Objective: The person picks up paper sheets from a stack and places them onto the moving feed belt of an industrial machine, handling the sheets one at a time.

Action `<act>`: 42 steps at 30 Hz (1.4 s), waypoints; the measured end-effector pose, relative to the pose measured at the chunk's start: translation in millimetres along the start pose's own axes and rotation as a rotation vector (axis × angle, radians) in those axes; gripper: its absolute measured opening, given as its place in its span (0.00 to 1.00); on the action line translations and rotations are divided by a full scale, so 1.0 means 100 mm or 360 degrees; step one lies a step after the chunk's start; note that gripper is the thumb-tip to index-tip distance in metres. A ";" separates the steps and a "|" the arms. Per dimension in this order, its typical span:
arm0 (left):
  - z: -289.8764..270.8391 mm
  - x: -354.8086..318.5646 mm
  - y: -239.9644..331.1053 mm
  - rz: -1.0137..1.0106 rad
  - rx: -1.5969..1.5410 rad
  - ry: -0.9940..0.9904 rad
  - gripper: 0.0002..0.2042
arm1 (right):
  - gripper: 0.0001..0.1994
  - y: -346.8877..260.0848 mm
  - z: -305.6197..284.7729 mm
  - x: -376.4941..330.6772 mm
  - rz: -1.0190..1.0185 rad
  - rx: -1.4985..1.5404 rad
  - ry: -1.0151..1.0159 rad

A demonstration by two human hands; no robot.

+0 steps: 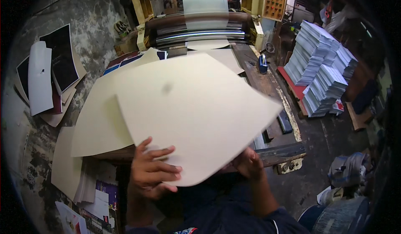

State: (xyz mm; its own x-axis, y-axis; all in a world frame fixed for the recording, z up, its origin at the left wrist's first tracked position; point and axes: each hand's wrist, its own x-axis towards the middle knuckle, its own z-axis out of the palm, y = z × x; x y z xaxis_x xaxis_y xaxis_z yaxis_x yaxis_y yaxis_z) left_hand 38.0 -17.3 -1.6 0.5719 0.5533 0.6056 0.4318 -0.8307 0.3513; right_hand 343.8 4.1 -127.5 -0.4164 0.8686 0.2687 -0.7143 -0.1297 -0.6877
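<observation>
A large cream sheet of card (196,104) is raised and tilted in front of me, slightly blurred and curving at its near edge. My left hand (154,169) grips its near left corner, fingers partly spread over the surface. At the near right edge my right hand (249,163) is closed on the sheet; the card hides part of its fingers. Beneath and to the left lie more cream sheets (94,108) on the table. Beyond them, another sheet (209,44) lies at the rollers (200,35) of a machine with clear film (204,4) above it.
A blue tape dispenser (262,63) and a dark oblong object (285,121) sit along the table's right side. Tall paper stacks (317,54) stand on the right. Curled black and white sheets (40,79) lean at the left wall. A blue drum (336,217) is at lower right.
</observation>
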 end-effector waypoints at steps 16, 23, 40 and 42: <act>-0.54 0.26 -1.09 -0.0859 0.0609 -0.0143 0.30 | 0.18 1.30 -0.52 -1.40 0.0982 -0.0146 0.0886; -0.41 -0.03 -0.83 -0.1002 0.0368 -0.0495 0.33 | 0.22 1.31 -0.32 -1.67 0.1009 -0.0086 0.0907; -0.31 -0.05 -0.59 -0.1472 -0.0273 0.0516 0.32 | 0.21 1.27 -0.77 -0.92 0.0854 0.0173 0.1024; -0.30 -0.06 -0.60 -0.1606 0.0015 0.0584 0.29 | 0.22 1.26 -0.81 -0.84 0.0836 0.0134 0.1031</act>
State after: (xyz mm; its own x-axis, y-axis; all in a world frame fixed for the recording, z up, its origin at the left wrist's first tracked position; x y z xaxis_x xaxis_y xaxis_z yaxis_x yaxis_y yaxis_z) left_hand -11.7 27.1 -5.1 -0.2960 0.9303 0.2167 0.5938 0.0015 0.8046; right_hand 334.5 -46.1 -291.0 -0.3194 0.7849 -0.5310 -0.5682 -0.6070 -0.5556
